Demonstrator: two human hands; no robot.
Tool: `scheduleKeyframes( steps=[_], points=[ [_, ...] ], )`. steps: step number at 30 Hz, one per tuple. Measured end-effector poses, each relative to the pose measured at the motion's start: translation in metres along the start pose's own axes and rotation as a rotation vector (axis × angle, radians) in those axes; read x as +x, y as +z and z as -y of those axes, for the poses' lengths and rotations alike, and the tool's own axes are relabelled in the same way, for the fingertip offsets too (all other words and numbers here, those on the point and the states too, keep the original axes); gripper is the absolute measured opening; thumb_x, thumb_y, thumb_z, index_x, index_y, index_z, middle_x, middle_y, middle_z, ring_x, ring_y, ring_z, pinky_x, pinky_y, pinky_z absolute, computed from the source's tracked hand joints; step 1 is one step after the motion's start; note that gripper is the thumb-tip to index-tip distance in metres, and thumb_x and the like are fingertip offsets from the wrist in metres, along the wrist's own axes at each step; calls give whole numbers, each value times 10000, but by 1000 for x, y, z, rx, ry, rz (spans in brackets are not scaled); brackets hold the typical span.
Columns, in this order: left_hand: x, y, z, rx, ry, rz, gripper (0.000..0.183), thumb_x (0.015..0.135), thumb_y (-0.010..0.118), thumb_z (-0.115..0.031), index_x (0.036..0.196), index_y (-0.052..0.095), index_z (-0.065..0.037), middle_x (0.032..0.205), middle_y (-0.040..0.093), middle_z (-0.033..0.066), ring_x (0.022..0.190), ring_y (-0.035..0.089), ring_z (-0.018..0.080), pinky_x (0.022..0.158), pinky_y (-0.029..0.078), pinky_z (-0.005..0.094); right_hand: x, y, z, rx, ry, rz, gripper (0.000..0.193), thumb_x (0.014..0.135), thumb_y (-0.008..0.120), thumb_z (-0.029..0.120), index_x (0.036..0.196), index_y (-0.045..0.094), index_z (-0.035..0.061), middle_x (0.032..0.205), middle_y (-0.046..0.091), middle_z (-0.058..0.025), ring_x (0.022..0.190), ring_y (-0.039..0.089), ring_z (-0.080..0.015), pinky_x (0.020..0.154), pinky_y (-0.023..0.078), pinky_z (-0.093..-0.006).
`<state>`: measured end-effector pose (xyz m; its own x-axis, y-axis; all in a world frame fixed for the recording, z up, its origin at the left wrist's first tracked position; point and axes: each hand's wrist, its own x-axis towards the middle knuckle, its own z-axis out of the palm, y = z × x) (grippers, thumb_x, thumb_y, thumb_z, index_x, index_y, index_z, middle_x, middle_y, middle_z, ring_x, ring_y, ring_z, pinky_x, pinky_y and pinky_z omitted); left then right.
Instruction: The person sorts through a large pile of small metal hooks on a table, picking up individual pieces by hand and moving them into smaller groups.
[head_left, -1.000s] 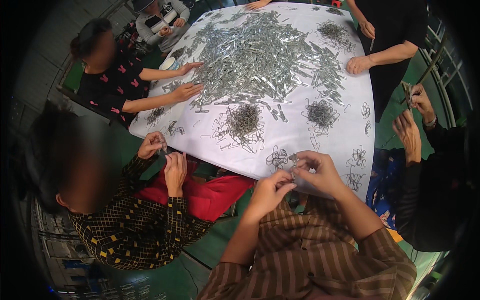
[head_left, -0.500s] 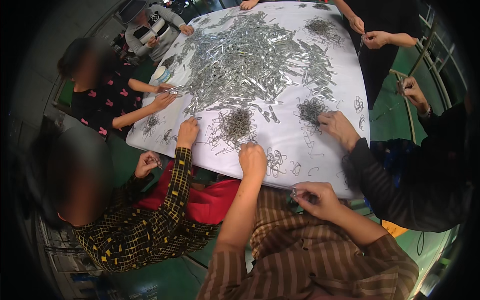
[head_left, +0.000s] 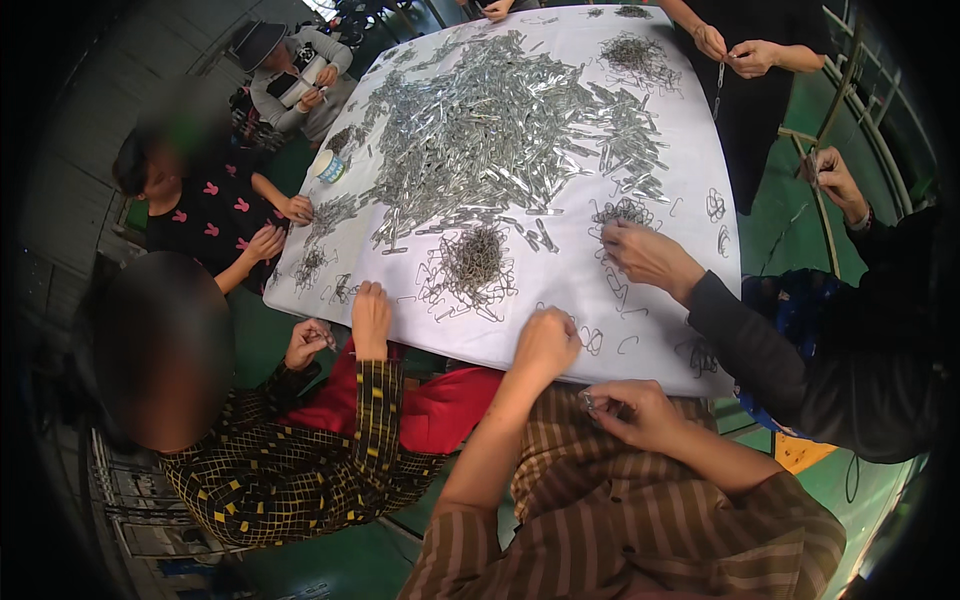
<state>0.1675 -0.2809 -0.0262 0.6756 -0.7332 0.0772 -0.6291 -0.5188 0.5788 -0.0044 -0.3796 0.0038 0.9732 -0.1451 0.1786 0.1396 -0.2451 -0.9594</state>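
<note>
My left hand (head_left: pixel 548 345) is at the near edge of the table, its fingers bent down over a small group of bent wire hooks (head_left: pixel 591 341). Its fingertips are closed and turned away, so what they pinch, if anything, is hidden. Just off the table edge, my right hand (head_left: pixel 640 415) pinches a small shiny metal clip (head_left: pixel 588 400) between thumb and fingers. Ahead of my left hand lies a dense round pile of wire hooks (head_left: pixel 472 260). Beyond it spreads a large heap of flat silvery metal strips (head_left: pixel 470 130).
The white-covered table (head_left: pixel 440 335) has people around it. A co-worker's hand (head_left: pixel 650 255) reaches into a hook pile at right; another co-worker's hand (head_left: pixel 371 312) touches the edge at left. A paper cup (head_left: pixel 327 167) stands far left. More hooks (head_left: pixel 640 58) lie far right.
My left hand has moved right and nearer, from beside the big hook pile to the small group of hooks. My right hand, still pinching the metal clip, has dropped slightly.
</note>
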Motion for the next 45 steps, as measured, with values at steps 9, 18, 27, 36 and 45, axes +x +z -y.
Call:
scheduleKeyframes(
  steps=[9,18,27,36,45],
  points=[
    [10,-10,61,192,-93,-467,116,742,637,-87,793,638,17,826,598,158,799,563,325,738,453,397,2,-1,2,35,17,-12,285,720,655,-44,996,617,16,780,653,-91,686,644,-169,608,510,-257],
    [8,-39,80,114,-21,-165,100,687,665,-17,783,661,-45,834,591,110,858,550,304,766,452,378,4,3,0,23,1,23,290,712,658,-58,989,611,14,795,650,-91,688,640,-166,602,508,-254],
    [28,-17,93,381,-34,-371,54,702,635,-48,746,644,-18,787,596,123,796,574,308,713,471,387,7,3,-2,2,-12,30,290,714,657,-55,993,609,12,784,647,-91,678,636,-166,602,509,-255],
    [38,-31,83,355,-42,-301,68,696,610,-67,708,613,0,758,591,136,677,582,288,610,472,375,4,8,-8,32,26,-17,265,725,663,-37,983,614,4,775,649,-97,669,628,-144,601,500,-245],
    [-34,-37,8,-884,-129,-78,42,820,594,-21,847,565,-9,769,546,-11,697,469,73,654,390,211,9,10,-7,29,255,-115,171,757,661,15,919,623,-25,760,662,-91,654,614,-107,601,494,-229]
  ],
)
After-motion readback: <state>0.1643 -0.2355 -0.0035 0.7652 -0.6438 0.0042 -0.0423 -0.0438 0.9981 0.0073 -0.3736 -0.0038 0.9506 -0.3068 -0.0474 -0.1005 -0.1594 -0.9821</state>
